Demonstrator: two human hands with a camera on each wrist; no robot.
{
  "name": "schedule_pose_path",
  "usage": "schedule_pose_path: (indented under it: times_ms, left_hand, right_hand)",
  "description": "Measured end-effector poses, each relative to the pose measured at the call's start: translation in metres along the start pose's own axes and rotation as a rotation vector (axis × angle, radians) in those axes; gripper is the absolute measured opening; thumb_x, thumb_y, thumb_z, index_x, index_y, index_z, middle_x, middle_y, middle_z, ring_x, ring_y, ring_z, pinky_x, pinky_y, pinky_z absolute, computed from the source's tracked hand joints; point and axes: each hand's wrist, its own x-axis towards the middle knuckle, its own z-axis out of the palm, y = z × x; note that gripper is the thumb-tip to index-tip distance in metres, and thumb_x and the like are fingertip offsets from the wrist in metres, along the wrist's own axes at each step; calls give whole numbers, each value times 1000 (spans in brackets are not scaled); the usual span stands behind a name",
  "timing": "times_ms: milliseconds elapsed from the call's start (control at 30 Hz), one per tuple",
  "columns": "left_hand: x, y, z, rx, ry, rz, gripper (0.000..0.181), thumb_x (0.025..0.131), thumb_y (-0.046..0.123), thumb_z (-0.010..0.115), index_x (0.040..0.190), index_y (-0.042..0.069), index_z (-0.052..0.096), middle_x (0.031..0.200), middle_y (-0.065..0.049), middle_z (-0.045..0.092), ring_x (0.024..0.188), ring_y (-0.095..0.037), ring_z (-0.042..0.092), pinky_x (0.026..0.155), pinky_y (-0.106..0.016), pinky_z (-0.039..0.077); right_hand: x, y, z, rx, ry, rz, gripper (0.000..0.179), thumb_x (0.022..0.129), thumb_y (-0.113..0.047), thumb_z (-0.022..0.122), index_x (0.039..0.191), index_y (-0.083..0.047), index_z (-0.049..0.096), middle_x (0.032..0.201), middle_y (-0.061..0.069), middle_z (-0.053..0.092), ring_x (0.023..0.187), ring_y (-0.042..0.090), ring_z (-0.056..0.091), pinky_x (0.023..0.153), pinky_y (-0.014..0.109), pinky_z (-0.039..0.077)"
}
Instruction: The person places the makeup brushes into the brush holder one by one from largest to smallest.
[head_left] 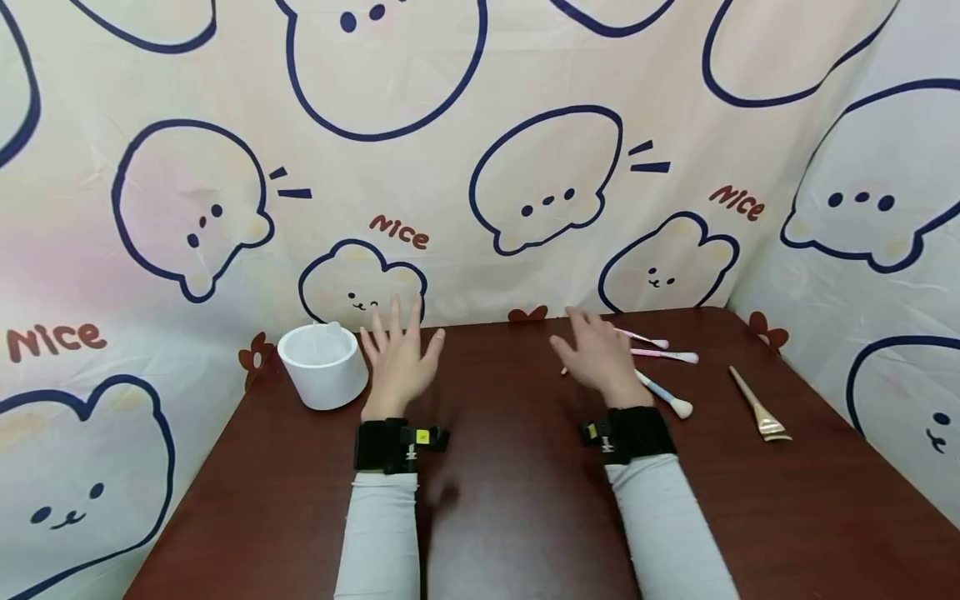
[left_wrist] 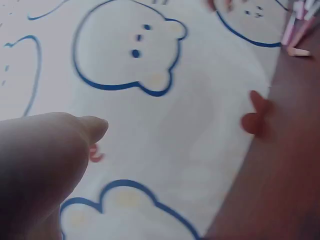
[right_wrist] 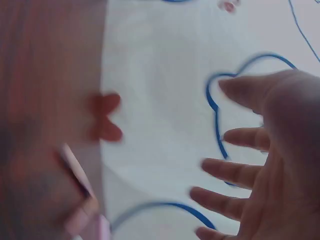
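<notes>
Brushes (head_left: 665, 355) partly hidden by spread right hand (head_left: 600, 354), white cup (head_left: 324, 379) just left of splayed left hand (head_left: 400, 367), inside indistinct

Both forearms are covered by pale grey, lightly creased sleeves, the left sleeve (head_left: 381, 533) and the right sleeve (head_left: 671, 525). Each wrist is wrapped in a wide black band, left band (head_left: 377, 447) and right band (head_left: 641, 433). Small dark cameras, left camera (head_left: 435, 439) and right camera (head_left: 587, 432), are mounted on the inner sides, marked with yellow patches. The left hand (head_left: 400, 367) and right hand (head_left: 602, 354) are bare.
</notes>
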Motion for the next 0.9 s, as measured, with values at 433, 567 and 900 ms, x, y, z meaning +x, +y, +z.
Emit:
schedule_pose_path:
  times_ms: [433, 567, 900]
  left_hand:
    - [-11, -70, -70, 39, -23, -73, 61, 105, 38, 50, 156, 9, 36, 163, -24, 23, 150, -52, 5, 112, -76, -2]
    - [-16, -93, -88, 87, -52, -113, 59, 104, 32, 52, 154, 5, 37, 161, -27, 24, 147, -53, 10, 111, -77, 1]
    - [-23, -126, -100, 63, -118, -179, 65, 100, 26, 54, 154, -2, 32, 161, -33, 16, 145, -59, 10, 109, -78, 11]
  right_hand:
    - [-44, 133, -66, -333, -81, 8, 45, 98, -20, 61, 136, 5, 57, 133, 30, 55, 116, 50, 56, 86, 70, 43]
    - [-57, 172, -70, -389, -152, -1, 41, 94, -13, 65, 130, 6, 61, 123, 29, 59, 106, 46, 61, 80, 66, 49]
    - [-75, 227, -80, -422, -232, -99, 29, 86, 3, 70, 115, -1, 72, 101, 13, 67, 88, 31, 65, 76, 55, 54]
